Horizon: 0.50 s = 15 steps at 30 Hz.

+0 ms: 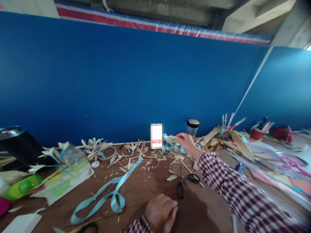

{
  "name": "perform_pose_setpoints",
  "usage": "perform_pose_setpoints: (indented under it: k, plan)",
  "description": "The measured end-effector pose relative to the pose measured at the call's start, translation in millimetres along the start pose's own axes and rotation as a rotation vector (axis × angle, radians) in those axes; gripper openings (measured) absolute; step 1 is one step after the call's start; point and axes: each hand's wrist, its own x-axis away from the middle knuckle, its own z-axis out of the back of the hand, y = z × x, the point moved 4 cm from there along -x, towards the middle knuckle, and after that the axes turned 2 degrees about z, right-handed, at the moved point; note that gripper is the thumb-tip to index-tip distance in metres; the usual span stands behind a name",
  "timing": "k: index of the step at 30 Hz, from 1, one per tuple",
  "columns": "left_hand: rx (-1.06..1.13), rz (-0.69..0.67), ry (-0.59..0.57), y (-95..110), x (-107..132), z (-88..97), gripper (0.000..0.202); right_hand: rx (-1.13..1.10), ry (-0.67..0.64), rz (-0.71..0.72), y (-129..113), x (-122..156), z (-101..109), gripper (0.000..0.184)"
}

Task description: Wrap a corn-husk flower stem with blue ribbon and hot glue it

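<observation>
My right hand reaches far forward to the back of the brown table and pinches a thin pale strip near a heap of light blue ribbon. My left hand rests near the front edge, its fingers curled into a loose fist with nothing visible in it. Black-handled scissors lie between the two hands. A long light blue ribbon loops across the table to the left of my left hand.
A blue wall backs the table. Dried straw scraps and straw flowers litter the back. A black-lidded glass jar stands behind my right hand. A black pot, a green object and printed paper lie left; craft clutter lies right.
</observation>
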Motion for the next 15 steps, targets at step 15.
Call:
perform_pose_setpoints:
  k: [15]
  plan:
    - [0.428,0.549,0.148,-21.2,-1.5,14.3,0.019,-0.326,-0.022,-0.005,-45.4,54.9,10.3,0.029]
